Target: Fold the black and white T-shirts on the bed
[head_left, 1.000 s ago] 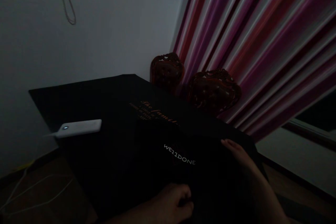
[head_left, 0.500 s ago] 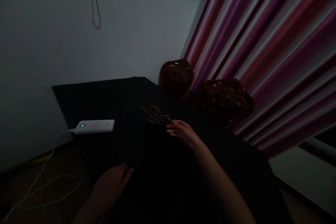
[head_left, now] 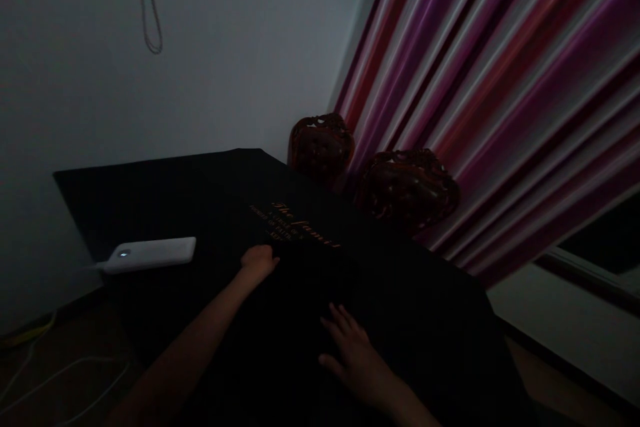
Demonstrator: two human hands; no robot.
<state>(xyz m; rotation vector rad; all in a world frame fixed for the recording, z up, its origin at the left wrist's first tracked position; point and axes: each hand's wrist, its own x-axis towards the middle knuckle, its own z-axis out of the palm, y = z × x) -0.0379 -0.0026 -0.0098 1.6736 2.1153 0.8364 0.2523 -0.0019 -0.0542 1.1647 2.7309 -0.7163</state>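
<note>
My left hand [head_left: 259,260] is closed on the edge of the black cloth [head_left: 300,293] on the table [head_left: 100,187]. My right hand [head_left: 353,353] lies flat, fingers apart, holding it down (it's dark here).

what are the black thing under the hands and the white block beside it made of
The black garment looks like soft matte fabric: it lies in folds and carries printed lettering; the left hand grips its edge, the right hand lies flat on it. The white block looks like smooth hard plastic, with a small lit dot, probably a power bank. The dim light leaves both uncertain.
</note>
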